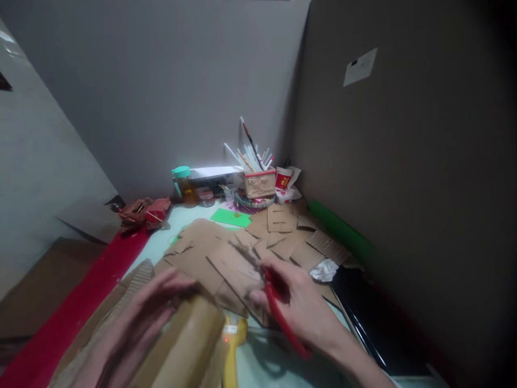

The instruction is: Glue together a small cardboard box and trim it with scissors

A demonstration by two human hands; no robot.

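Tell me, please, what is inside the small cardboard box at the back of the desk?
The box holds pens, brushes and sticks that stand upright and lean out over its rim. Their lower ends and the bottom of the box are hidden by its walls.

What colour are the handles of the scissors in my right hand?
Red. The scissors show best in the head view, held in the right hand.

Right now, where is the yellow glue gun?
In the head view, the yellow glue gun lies at the bottom centre of the table, between the cardboard roll and the right hand gripping red scissors.
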